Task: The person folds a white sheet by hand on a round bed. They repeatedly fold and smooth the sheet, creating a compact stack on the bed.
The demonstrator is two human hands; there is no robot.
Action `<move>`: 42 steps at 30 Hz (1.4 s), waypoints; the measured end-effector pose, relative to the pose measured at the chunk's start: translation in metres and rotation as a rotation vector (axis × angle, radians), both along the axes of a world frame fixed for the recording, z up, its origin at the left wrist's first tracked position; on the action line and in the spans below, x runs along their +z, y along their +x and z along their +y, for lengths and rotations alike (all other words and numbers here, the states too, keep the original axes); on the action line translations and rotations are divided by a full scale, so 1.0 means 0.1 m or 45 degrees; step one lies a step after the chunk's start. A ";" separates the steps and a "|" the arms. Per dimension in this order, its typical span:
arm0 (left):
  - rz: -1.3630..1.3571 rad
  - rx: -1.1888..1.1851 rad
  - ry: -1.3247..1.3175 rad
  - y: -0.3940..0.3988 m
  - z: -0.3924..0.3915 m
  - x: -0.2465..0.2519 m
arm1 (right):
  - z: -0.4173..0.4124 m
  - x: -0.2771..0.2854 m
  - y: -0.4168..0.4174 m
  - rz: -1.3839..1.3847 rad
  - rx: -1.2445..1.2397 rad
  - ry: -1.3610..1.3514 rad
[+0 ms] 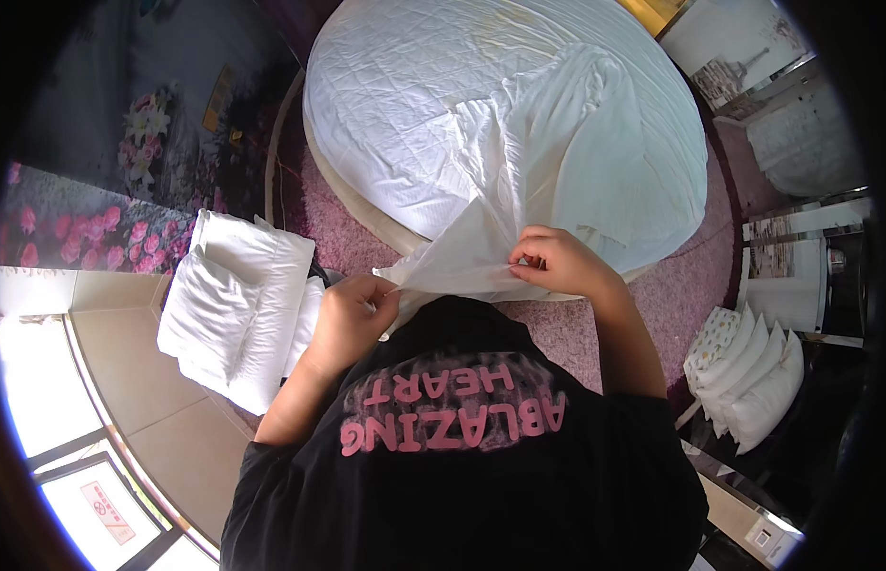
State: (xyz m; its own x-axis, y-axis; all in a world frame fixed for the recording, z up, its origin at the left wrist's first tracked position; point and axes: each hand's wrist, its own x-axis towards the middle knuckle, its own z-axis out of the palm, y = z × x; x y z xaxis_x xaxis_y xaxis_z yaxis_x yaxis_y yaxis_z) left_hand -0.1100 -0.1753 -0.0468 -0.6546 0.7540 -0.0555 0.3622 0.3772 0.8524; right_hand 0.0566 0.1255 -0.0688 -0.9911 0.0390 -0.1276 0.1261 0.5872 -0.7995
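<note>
A white cloth sheet (pixel 464 250) is stretched between my two hands just in front of my body. My left hand (pixel 357 310) pinches its edge near a corner, on the left. On the right, my right hand (pixel 550 260) grips the same edge between thumb and fingers. From there the sheet runs in loose folds up onto a round bed (pixel 386 128), where it lies bunched over the right part. The bed carries a white quilted cover, with a faint yellowish area near its far side.
Folded white bedding (pixel 236 307) is piled at the left, close to my left forearm. Several pillows (pixel 750 378) stand in a row at the right. Pink carpet (pixel 557 332) surrounds the bed. A flower-patterned wall (pixel 93 232) is at the left, and mirrored panels (pixel 807 135) are at the right.
</note>
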 end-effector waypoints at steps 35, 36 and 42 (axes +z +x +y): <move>-0.252 -0.602 -0.088 0.09 0.69 -0.03 | -0.77 0.31 -0.04 0.318 -0.118 0.111; -0.307 -0.608 -0.098 0.10 0.69 -0.06 | -0.76 0.29 -0.02 0.326 -0.136 0.102; -0.531 -0.584 -0.047 0.13 0.69 -0.17 | -0.76 0.27 0.06 0.258 -0.234 -0.052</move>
State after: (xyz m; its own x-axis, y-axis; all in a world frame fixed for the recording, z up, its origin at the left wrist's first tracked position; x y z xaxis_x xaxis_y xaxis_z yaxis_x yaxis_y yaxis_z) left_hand -0.0968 -0.1059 -0.0637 -0.1817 0.9461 -0.2682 0.1340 0.2941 0.9463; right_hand 0.0623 0.0491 -0.0422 -0.9733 0.2191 0.0677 0.0622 0.5363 -0.8417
